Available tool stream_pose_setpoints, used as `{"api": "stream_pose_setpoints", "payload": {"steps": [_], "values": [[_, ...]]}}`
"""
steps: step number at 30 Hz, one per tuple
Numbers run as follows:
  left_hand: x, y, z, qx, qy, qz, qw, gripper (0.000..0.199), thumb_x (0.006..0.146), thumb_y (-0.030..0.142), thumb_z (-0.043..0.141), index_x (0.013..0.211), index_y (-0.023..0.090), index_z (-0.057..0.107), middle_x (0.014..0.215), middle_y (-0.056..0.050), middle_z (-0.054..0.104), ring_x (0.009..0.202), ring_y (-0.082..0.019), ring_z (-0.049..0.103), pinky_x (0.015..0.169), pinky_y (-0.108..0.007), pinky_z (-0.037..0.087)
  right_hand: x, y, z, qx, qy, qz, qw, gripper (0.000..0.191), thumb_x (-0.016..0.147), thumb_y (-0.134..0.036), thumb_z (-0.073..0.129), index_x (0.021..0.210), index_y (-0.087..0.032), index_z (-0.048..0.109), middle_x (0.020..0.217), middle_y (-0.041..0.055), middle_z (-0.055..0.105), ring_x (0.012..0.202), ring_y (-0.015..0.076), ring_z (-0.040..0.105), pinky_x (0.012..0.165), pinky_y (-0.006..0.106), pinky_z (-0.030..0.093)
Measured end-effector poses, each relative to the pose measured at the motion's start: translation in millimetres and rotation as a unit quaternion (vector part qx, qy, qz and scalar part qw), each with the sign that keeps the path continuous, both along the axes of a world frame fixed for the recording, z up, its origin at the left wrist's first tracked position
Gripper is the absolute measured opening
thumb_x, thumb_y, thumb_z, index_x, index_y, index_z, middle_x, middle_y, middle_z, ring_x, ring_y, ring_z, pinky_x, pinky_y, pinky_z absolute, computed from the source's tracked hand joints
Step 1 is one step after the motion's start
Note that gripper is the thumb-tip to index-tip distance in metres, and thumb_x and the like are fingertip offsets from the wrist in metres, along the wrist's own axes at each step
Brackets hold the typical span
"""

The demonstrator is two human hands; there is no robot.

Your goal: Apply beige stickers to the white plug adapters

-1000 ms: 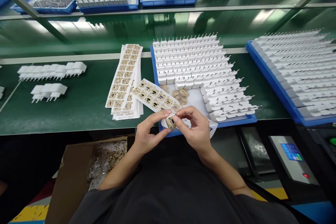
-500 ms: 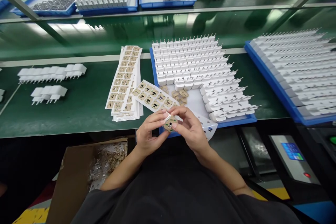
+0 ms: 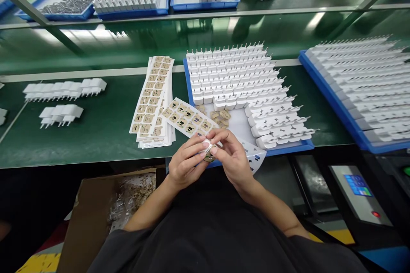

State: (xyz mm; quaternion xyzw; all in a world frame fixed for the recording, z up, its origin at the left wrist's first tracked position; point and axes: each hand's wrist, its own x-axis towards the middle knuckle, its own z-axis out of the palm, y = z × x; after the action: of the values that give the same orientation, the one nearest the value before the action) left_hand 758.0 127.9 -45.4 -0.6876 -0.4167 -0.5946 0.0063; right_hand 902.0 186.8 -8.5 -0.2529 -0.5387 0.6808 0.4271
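Observation:
Between my two hands is a white plug adapter (image 3: pixel 209 146) with a tan adhesive sticker on one face. My left hand (image 3: pixel 188 161) wraps its fingers around the left side of it. My right hand (image 3: pixel 234 158) grips the other side, its thumb against the sticker face; the fingers cover much of the adapter. Just beyond my hands, a sticker sheet (image 3: pixel 189 116) lies at a slant on the edge of the blue tray (image 3: pixel 188 83). Loose tan sticker pieces (image 3: pixel 221 117) lie in that tray beside rows of white plug adapters (image 3: pixel 230 72), pins up.
A stack of sticker sheets (image 3: pixel 150 102) lies left of the tray. More white adapters (image 3: pixel 60 113) stand farther left. Another full blue tray (image 3: pixel 339 106) sits at right. Below the bench edge are a cardboard box (image 3: pixel 92 213) and a device with a screen (image 3: pixel 358 192).
The adapter has turned in my hands, so more of its white side shows and less of the sticker face. My left fingers have closed farther over it.

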Motion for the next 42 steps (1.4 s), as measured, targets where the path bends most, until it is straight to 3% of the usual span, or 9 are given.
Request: {"api": "stream_pose_setpoints", "payload": {"steps": [8,14,18,23,27,29,34,39,42], "values": [[1,-1,1.6,-0.011,-0.021,0.017,1.0,0.047,0.077,0.007,0.078,0.112,0.028,0.056,0.116,-0.003,0.071,0.115,-0.025,0.068,0.095,-0.048,0.061,0,-2,-7.0,-0.002,0.013,-0.007,1.0,0.003,0.088,-0.027,0.066,0.089,-0.025,0.066,0.104,0.0034,0.063,0.108,0.0187,0.06,0.094,0.033,0.051],[-2,-3,-0.9,-0.04,-0.08,-0.038,0.995,0.061,0.075,0.003,0.078,0.126,0.027,0.055,0.121,-0.008,0.07,0.12,-0.028,0.066,0.098,-0.05,0.058,14,12,-0.1,0.058,-0.03,0.075,0.995,0.014,0.091,-0.029,0.066,0.103,-0.025,0.068,0.113,0.0061,0.065,0.113,0.0224,0.062,0.097,0.039,0.052],[-2,-6,-1.5,-0.045,-0.076,-0.051,0.995,0.062,0.075,0.001,0.077,0.128,0.024,0.056,0.121,-0.01,0.07,0.12,-0.027,0.065,0.1,-0.049,0.057,16,19,9.6,0.241,-0.11,0.001,0.964,0.009,0.093,-0.018,0.064,0.099,-0.023,0.067,0.104,0.0053,0.069,0.104,0.0205,0.065,0.097,0.04,0.052],[-3,-10,-8.2,-0.108,-0.149,-0.039,0.982,0.053,0.079,0.007,0.075,0.126,0.024,0.057,0.124,-0.013,0.068,0.118,-0.028,0.066,0.102,-0.049,0.056,16,15,12.2,0.487,-0.086,-0.046,0.868,0.018,0.087,-0.009,0.067,0.099,-0.022,0.065,0.097,0.0049,0.07,0.094,0.0191,0.064,0.085,0.036,0.055],[-10,-13,-12.8,-0.134,-0.198,-0.015,0.971,0.049,0.08,0.011,0.074,0.124,0.023,0.057,0.123,-0.012,0.068,0.118,-0.028,0.065,0.1,-0.047,0.056,24,24,7.9,0.413,-0.099,-0.087,0.901,0.014,0.092,-0.012,0.063,0.101,-0.023,0.063,0.089,0.0022,0.068,0.083,0.0166,0.066,0.075,0.032,0.057],[-19,-17,-12.5,-0.148,-0.193,0.026,0.97,0.047,0.082,0.015,0.073,0.126,0.023,0.057,0.123,-0.012,0.067,0.118,-0.027,0.065,0.098,-0.043,0.057,29,37,2.8,0.401,-0.223,-0.171,0.872,0.016,0.093,-0.014,0.061,0.106,-0.023,0.064,0.093,0.0036,0.069,0.082,0.0171,0.066,0.076,0.033,0.057],[-85,-30,-7.3,-0.194,-0.095,0.281,0.935,0.037,0.087,0.029,0.067,0.123,0.02,0.062,0.118,-0.01,0.068,0.106,-0.023,0.067,0.093,-0.035,0.055,34,65,-17.4,0.474,-0.427,-0.168,0.752,0.03,0.098,-0.031,0.053,0.125,-0.02,0.061,0.126,0.0122,0.065,0.113,0.0303,0.064,0.09,0.044,0.057],[-213,-29,-7.2,-0.251,0.058,0.509,0.822,0.038,0.09,0.037,0.059,0.12,0.015,0.066,0.118,-0.013,0.069,0.108,-0.026,0.065,0.097,-0.038,0.049,32,67,-26.6,0.489,-0.393,-0.129,0.768,0.027,0.1,-0.036,0.051,0.119,-0.022,0.064,0.123,0.0088,0.066,0.11,0.0271,0.067,0.09,0.042,0.058],[-280,-22,-8.8,-0.327,0.141,0.568,0.742,0.038,0.089,0.036,0.056,0.118,0.013,0.068,0.116,-0.016,0.069,0.114,-0.033,0.059,0.102,-0.047,0.04,30,64,-25.6,0.489,-0.386,-0.108,0.775,0.025,0.1,-0.037,0.05,0.116,-0.023,0.064,0.12,0.0074,0.067,0.106,0.026,0.068,0.086,0.04,0.059]]}}
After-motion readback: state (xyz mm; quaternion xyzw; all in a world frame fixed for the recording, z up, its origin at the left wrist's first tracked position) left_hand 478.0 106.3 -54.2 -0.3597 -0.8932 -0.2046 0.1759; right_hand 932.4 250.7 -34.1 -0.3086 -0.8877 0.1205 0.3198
